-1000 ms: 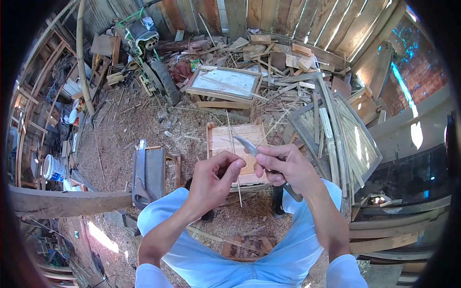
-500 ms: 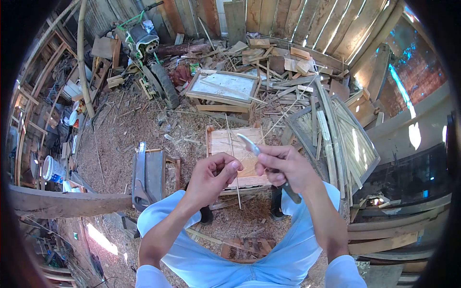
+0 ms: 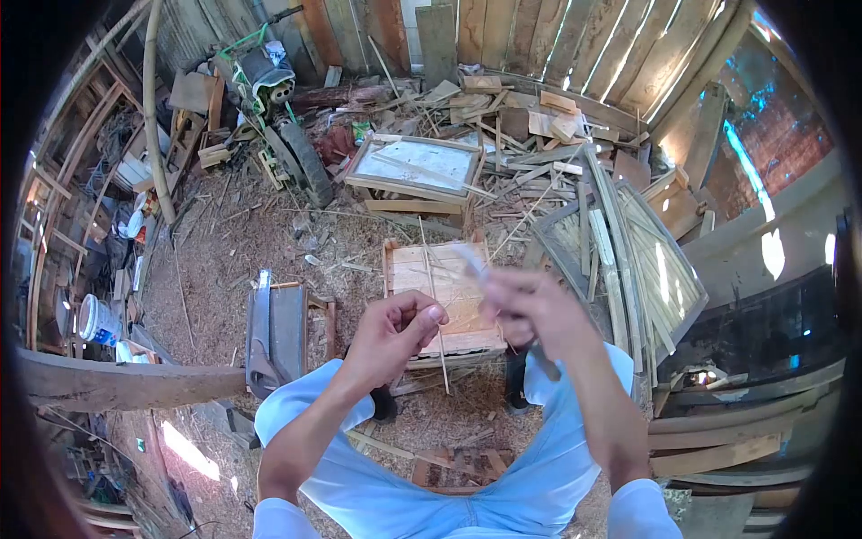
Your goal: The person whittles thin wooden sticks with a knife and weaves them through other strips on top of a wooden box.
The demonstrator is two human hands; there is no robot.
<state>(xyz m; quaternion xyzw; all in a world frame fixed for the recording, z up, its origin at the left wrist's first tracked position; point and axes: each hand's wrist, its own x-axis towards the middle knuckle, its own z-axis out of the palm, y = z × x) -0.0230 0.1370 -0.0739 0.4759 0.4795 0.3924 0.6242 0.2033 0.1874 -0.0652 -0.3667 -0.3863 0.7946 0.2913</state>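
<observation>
My left hand (image 3: 397,334) is closed, with thumb and forefinger pinched on a thin wooden stick (image 3: 444,364) that runs up and down in front of me. In my right hand (image 3: 537,310), smeared by motion, is a knife (image 3: 470,259); its pale blade points up and left near the stick, and its dark handle end shows below the fist. Beneath both hands stands a low wooden bench of light planks (image 3: 409,266), between my feet. The stick overlaps it in this view.
A handsaw (image 3: 260,346) rests on a dark-topped stool (image 3: 288,325) to the left. Ahead are a framed white panel (image 3: 415,162), scrap wood (image 3: 530,126) and a green-framed motorbike (image 3: 269,99). A framed panel (image 3: 660,269) leans at the right. Shavings cover the floor.
My right hand with the knife has shifted slightly and is now blurred by motion. My left hand stays nearly in place on the stick.
</observation>
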